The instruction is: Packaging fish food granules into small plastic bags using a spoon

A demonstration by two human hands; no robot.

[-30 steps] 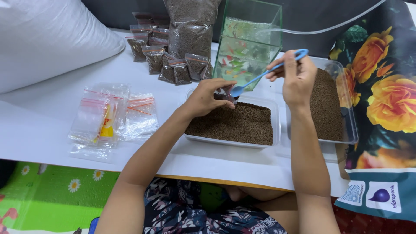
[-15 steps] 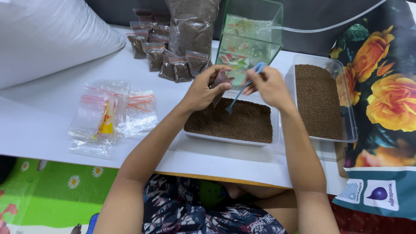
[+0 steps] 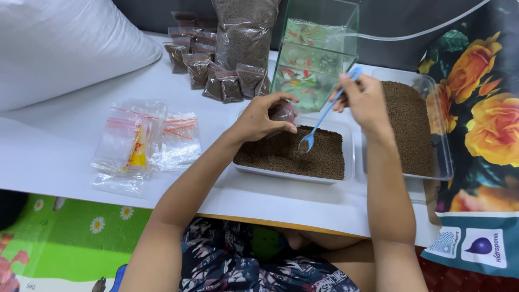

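Note:
My left hand (image 3: pixel 261 117) holds a small clear bag (image 3: pixel 283 112) partly filled with brown pellets, just above the near white tray (image 3: pixel 294 174). A blue plastic spoon (image 3: pixel 324 115) is gripped in my right hand (image 3: pixel 363 100), its bowl dipped onto the brown pellets (image 3: pixel 319 154) in that tray. To the right stands a second clear tray (image 3: pixel 440 162), also full of brown pellets.
A small glass tank with fish (image 3: pixel 313 54) stands behind the trays, a clear hose running from it. Several filled pellet bags (image 3: pixel 216 70) sit at the back. Empty zip bags (image 3: pixel 140 143) lie at left, beside a big white sack (image 3: pixel 59 48). A floral cloth (image 3: pixel 486 119) hangs at right.
My right hand brought the spoon down from above the right tray to the small bag, then lowered its bowl into the near tray's pellets. The left hand stayed holding the bag.

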